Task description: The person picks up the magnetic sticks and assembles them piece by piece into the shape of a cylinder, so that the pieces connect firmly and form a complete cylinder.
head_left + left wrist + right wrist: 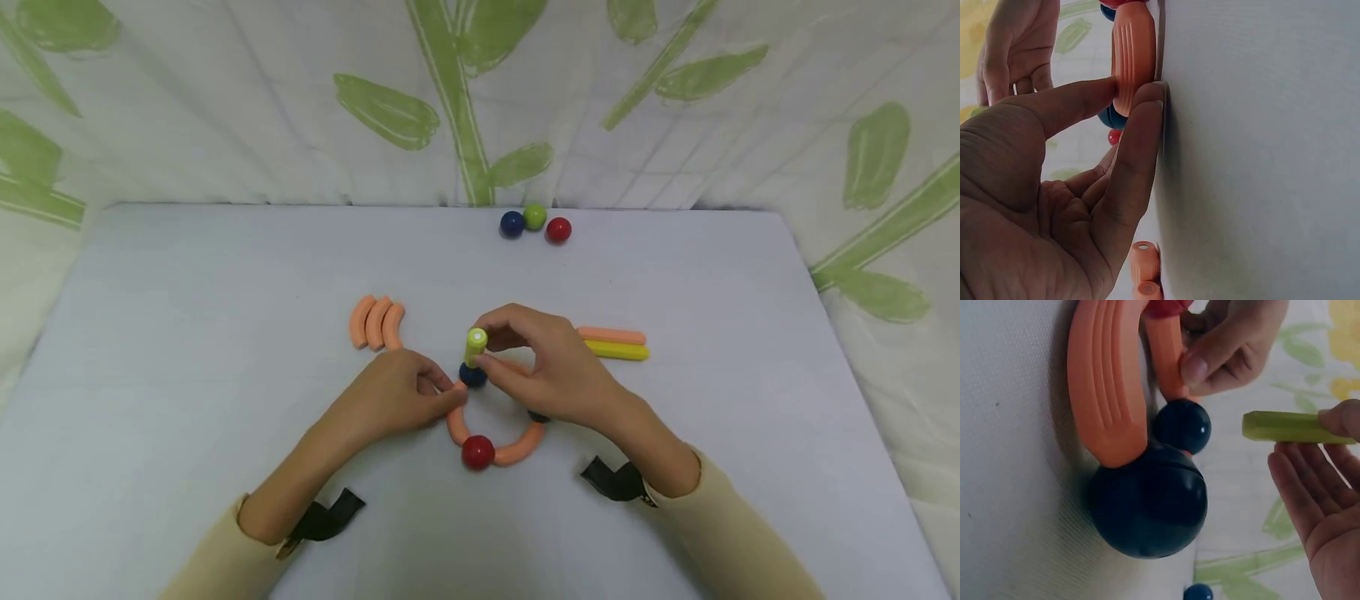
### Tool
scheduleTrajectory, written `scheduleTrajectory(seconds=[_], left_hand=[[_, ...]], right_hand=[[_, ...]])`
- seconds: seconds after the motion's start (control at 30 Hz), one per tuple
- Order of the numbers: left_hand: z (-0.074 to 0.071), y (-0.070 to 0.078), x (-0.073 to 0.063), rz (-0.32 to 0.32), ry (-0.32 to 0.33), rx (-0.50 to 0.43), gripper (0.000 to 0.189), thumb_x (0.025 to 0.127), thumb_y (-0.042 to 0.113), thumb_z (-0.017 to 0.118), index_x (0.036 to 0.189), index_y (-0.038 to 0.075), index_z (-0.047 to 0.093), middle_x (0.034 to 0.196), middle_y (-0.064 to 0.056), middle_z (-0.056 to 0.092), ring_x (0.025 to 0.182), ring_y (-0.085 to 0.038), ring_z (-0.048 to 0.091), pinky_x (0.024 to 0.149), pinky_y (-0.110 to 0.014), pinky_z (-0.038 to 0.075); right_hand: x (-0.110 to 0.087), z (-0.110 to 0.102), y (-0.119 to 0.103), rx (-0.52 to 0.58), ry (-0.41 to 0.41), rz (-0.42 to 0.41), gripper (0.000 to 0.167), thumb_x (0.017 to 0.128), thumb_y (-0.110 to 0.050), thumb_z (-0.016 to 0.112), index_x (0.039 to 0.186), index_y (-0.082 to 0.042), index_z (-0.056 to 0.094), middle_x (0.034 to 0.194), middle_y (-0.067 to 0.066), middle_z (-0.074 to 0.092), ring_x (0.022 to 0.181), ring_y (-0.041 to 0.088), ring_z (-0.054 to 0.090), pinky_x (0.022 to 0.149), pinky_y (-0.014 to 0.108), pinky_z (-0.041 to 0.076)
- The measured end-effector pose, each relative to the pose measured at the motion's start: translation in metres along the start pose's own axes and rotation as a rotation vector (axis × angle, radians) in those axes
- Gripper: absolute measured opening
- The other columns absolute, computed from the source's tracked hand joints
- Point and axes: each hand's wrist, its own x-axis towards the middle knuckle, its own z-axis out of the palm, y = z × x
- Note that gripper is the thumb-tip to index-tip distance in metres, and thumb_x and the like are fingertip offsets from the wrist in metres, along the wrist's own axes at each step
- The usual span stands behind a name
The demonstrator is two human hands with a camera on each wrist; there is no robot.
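Observation:
A ring of orange curved sticks and balls lies on the table in front of me. My left hand (397,392) pinches its left orange curved stick (1134,56) between thumb and fingers. In my right hand (562,367) a short lime-green rod (1279,427) is pinched near one end. The rod stands upright over a dark blue ball (1182,428) and, in the right wrist view, a gap shows between them. At the near side sits a red ball (478,452), joined to curved sticks on both sides. Another dark blue ball (1147,506) is partly hidden under my right hand in the head view.
Three loose orange curved sticks (360,322) lie left of the ring. To the right are a straight orange stick (622,336) and a yellow stick (618,350). Blue, green and red balls (558,230) rest at the back edge, before a leaf-patterned curtain (285,125).

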Motion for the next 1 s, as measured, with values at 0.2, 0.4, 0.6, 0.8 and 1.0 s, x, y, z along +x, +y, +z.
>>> scheduleTrajectory(seconds=[0.2,0.4,0.6,0.8,1.0], left_hand=[[-0.002,0.001,0.002,-0.016,0.004,-0.017,0.030,0.095,0.046,0.076,0.093,0.016,0.079,0.061,0.004,0.066,0.057,-0.012,0.057,0.057,-0.029,0.043],[-0.001,-0.001,0.002,-0.024,-0.015,-0.038,0.029,0.095,0.045,0.076,0.094,0.016,0.079,0.061,0.003,0.068,0.058,-0.012,0.057,0.056,-0.028,0.043],[0.002,-0.002,0.001,-0.030,-0.027,-0.047,0.028,0.095,0.045,0.076,0.092,0.017,0.078,0.062,0.005,0.069,0.059,-0.012,0.059,0.057,-0.028,0.044],[0.001,-0.001,-0.002,-0.009,-0.023,-0.039,0.025,0.096,0.044,0.076,0.089,0.020,0.079,0.059,0.006,0.067,0.057,-0.011,0.058,0.056,-0.026,0.042],[-0.002,0.000,-0.007,0.014,-0.007,-0.009,0.025,0.096,0.047,0.075,0.094,0.022,0.080,0.077,0.011,0.076,0.074,-0.008,0.066,0.069,-0.030,0.051]], right_hand=[[0.001,0.002,0.004,0.022,-0.010,0.013,0.025,0.096,-0.003,0.075,0.119,-0.008,0.066,0.111,0.000,0.073,0.106,0.011,0.074,0.095,0.029,0.062],[-0.001,0.002,0.009,0.010,-0.037,-0.004,0.026,0.097,-0.003,0.075,0.121,-0.008,0.066,0.112,0.001,0.072,0.107,0.012,0.075,0.097,0.030,0.062],[-0.002,0.005,0.014,0.006,-0.048,-0.004,0.028,0.095,0.000,0.075,0.120,-0.008,0.066,0.112,0.001,0.072,0.107,0.012,0.075,0.097,0.029,0.061],[-0.003,0.005,0.015,0.013,-0.064,-0.023,0.028,0.095,0.000,0.075,0.120,-0.008,0.065,0.112,0.001,0.072,0.106,0.011,0.072,0.097,0.029,0.061],[-0.003,0.006,0.013,0.021,-0.074,-0.030,0.028,0.096,0.000,0.075,0.120,-0.009,0.065,0.111,0.001,0.071,0.106,0.011,0.071,0.097,0.029,0.061]])
